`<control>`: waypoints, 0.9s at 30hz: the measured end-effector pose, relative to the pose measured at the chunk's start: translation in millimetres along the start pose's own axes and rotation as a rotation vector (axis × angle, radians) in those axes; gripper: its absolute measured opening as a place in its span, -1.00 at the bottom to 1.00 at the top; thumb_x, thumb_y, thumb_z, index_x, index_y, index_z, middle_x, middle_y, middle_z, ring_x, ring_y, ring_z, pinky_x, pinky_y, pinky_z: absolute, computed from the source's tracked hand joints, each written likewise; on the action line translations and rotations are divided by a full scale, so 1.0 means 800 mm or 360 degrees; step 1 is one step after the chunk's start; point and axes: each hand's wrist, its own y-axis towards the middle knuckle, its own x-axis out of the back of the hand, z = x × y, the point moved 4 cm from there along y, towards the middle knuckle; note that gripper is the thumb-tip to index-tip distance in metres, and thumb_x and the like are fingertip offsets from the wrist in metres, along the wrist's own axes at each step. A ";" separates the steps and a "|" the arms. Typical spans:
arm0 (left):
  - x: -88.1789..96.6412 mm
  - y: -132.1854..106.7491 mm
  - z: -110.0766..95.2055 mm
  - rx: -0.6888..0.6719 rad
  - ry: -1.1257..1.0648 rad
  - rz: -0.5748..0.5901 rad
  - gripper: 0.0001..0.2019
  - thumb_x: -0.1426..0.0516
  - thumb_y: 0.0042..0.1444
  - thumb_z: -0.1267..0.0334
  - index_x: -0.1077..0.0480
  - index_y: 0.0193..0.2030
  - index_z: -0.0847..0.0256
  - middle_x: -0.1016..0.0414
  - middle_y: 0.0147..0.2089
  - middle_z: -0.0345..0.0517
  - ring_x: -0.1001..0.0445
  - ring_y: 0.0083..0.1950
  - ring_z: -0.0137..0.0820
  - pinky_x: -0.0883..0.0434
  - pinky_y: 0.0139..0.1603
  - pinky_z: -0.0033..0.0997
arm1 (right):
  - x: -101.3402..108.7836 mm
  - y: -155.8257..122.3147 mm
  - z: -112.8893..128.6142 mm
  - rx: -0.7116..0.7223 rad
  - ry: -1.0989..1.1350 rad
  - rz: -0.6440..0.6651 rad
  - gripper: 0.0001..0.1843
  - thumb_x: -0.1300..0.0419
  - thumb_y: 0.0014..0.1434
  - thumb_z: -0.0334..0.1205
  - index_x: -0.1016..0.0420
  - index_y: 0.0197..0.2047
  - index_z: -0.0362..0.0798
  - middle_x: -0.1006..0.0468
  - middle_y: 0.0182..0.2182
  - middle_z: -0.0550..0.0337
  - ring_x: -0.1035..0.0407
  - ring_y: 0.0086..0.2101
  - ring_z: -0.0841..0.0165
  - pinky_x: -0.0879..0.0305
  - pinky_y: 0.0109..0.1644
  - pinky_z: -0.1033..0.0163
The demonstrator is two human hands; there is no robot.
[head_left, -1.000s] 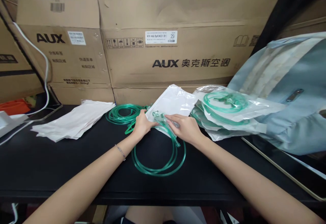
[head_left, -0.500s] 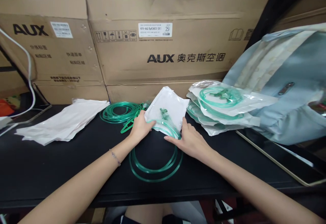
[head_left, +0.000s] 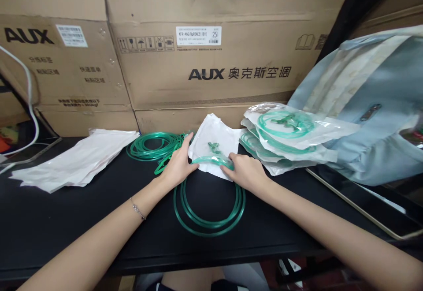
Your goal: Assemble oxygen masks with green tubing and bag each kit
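A white pouch with a clear front (head_left: 206, 134) lies at the middle of the black table. Inside it are a small green fitting (head_left: 214, 147) and part of a coil of green tubing (head_left: 211, 225); the rest of the coil loops out of its mouth toward me. My left hand (head_left: 176, 165) grips the pouch's left side, thumb at the mouth beside the tubing. With fingers curled, my right hand (head_left: 247, 172) holds the right side of the mouth, thumb against the tubing there. Its fingertips are partly hidden.
Left lies a stack of flat white pouches (head_left: 74, 158). Behind my left hand is another green tubing coil (head_left: 148, 146). Filled pouches (head_left: 287, 139) are piled at right, near a light blue bag (head_left: 357, 101) and a dark tablet-like device (head_left: 360, 203). Cardboard boxes (head_left: 158, 79) stand behind.
My right hand has shifted up and closed its fingers over the pouch's edge. More tubing lies across the pouch's mouth, and the loops outside have swung slightly right.
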 end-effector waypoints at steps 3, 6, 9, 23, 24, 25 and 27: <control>0.000 0.001 0.001 0.0069 0.0100 -0.0021 -0.55 -0.15 -0.06 0.27 -0.20 0.02 0.16 -0.47 -0.16 -0.07 -0.45 -0.16 -0.22 -0.30 -0.25 -0.38 | 0.002 0.006 -0.001 -0.0019 -0.0102 -0.0046 -0.64 0.02 0.15 -0.01 -0.41 -0.26 -0.13 -0.56 -0.40 -0.04 -0.46 -0.31 0.11 -0.20 -0.41 0.21; 0.002 -0.002 -0.003 0.0218 0.0286 -0.0097 -0.75 -0.14 -0.04 0.20 -0.25 -0.19 0.15 -0.49 -0.24 -0.07 -0.46 -0.18 -0.16 -0.28 -0.35 -0.39 | 0.008 0.008 -0.004 -0.0051 -0.0158 -0.0133 -0.66 -0.02 0.14 -0.02 -0.42 -0.25 -0.12 -0.57 -0.39 -0.04 -0.46 -0.32 0.14 -0.17 -0.43 0.25; 0.008 -0.008 -0.017 0.0263 0.0418 -0.0170 -0.77 -0.12 -0.02 0.09 -0.23 -0.29 0.15 -0.49 -0.31 -0.08 -0.48 -0.24 -0.16 -0.25 -0.40 -0.39 | 0.023 0.007 -0.012 -0.0074 -0.0198 -0.0263 -0.70 -0.05 0.13 -0.04 -0.42 -0.25 -0.10 -0.57 -0.38 -0.03 -0.46 -0.33 0.15 -0.11 -0.47 0.26; 0.047 -0.086 -0.116 -0.0810 -0.0503 0.0809 -0.71 -0.14 0.00 0.21 -0.40 -0.08 0.04 -0.54 -0.25 -0.20 -0.51 -0.32 -0.42 -0.41 -0.35 -0.52 | 0.119 0.062 -0.030 0.1098 0.0017 -0.0632 -0.85 -0.09 0.11 -0.27 -0.44 -0.25 -0.01 -0.43 -0.24 0.17 -0.30 -0.25 0.35 -0.08 -0.35 0.33; 0.064 -0.076 -0.117 -0.0809 -0.0520 0.0806 -0.82 -0.12 0.03 0.21 -0.46 -0.20 0.04 -0.55 -0.34 -0.24 -0.50 -0.38 -0.45 -0.40 -0.34 -0.53 | 0.118 0.066 -0.023 0.1194 0.0085 -0.0568 -0.85 -0.09 0.11 -0.28 -0.44 -0.25 0.00 -0.41 -0.25 0.17 -0.29 -0.25 0.37 -0.10 -0.32 0.33; 0.084 -0.059 -0.112 -0.0702 -0.0497 0.0598 -0.87 -0.12 0.02 0.19 -0.49 -0.31 0.07 -0.55 -0.37 -0.24 -0.50 -0.37 -0.44 -0.39 -0.30 -0.52 | 0.117 0.068 -0.015 0.1274 0.0146 -0.0496 -0.85 -0.09 0.10 -0.29 -0.45 -0.26 -0.01 -0.40 -0.26 0.18 -0.28 -0.26 0.38 -0.11 -0.30 0.34; 0.116 -0.018 -0.089 -0.0363 -0.0340 0.0175 -0.72 -0.21 -0.11 0.15 -0.47 -0.20 0.11 -0.52 -0.17 -0.17 -0.48 -0.17 -0.33 -0.36 -0.16 -0.45 | 0.113 0.069 0.003 0.1395 0.0239 -0.0364 -0.85 -0.09 0.10 -0.30 -0.45 -0.26 -0.01 -0.37 -0.26 0.18 -0.28 -0.27 0.40 -0.13 -0.28 0.34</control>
